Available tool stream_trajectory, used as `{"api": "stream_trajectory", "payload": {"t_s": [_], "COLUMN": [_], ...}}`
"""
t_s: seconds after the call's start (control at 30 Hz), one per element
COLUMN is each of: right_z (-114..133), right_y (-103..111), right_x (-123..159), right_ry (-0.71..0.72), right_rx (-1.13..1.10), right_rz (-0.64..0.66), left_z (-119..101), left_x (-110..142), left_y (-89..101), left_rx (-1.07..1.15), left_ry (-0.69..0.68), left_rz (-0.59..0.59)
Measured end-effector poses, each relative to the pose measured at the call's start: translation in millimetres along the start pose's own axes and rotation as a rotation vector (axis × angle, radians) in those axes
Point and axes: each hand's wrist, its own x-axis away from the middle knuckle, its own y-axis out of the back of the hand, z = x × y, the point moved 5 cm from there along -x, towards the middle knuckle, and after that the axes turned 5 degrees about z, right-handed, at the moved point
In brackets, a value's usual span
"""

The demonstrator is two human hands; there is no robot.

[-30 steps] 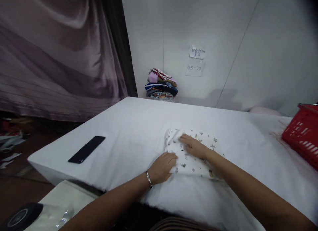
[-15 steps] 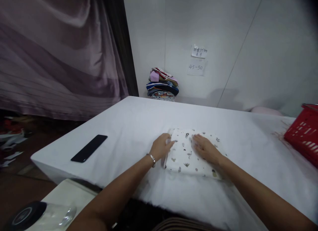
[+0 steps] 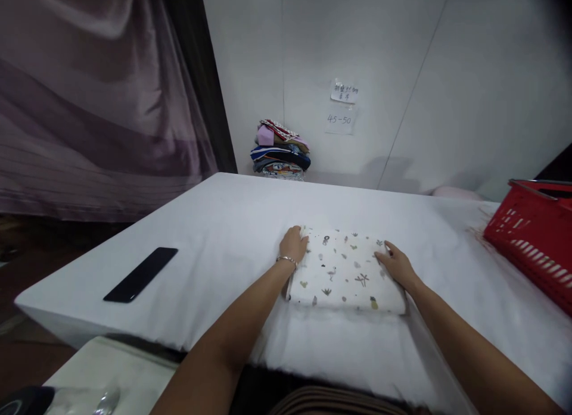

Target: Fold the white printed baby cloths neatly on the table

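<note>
A folded white cloth (image 3: 342, 271) printed with small plants, a flamingo and a pineapple lies flat on the white-covered table (image 3: 210, 224) in front of me. My left hand (image 3: 294, 246), with a silver bracelet at the wrist, grips the cloth's left edge, its thumb on top. At the opposite edge, my right hand (image 3: 399, 266) has its thumb on the print and its fingers around the far right corner. Some fingertips of both hands are hidden by the cloth.
A dark, flat, phone-like slab (image 3: 141, 274) lies on the left of the table. On the right stands a red plastic basket (image 3: 527, 233). Folded fabrics (image 3: 280, 156) are stacked against the wall by paper signs (image 3: 342, 118). A pale surface (image 3: 116, 367) sits low at left.
My right hand has slid from the middle of the cloth to its right edge. My left hand has moved slightly up along the left edge. The view has turned right.
</note>
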Motion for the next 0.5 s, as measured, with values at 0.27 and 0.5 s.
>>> {"api": "stream_trajectory", "payload": {"t_s": [0.27,0.5], "right_z": [-13.2,-13.3], "right_y": [4.0,11.9], "right_x": [-2.7,23.1], "right_ry": [-0.026,-0.158], "right_rx": [0.05,0.082], "right_rz": [0.001,0.141], "left_z": [8.2,17.2], "left_x": [-0.6,-5.9], "left_y": [-13.1,-13.4], "left_rx": [0.132,0.168], "left_ry": [0.153,0.226], "left_rz": [0.186,0.243]}}
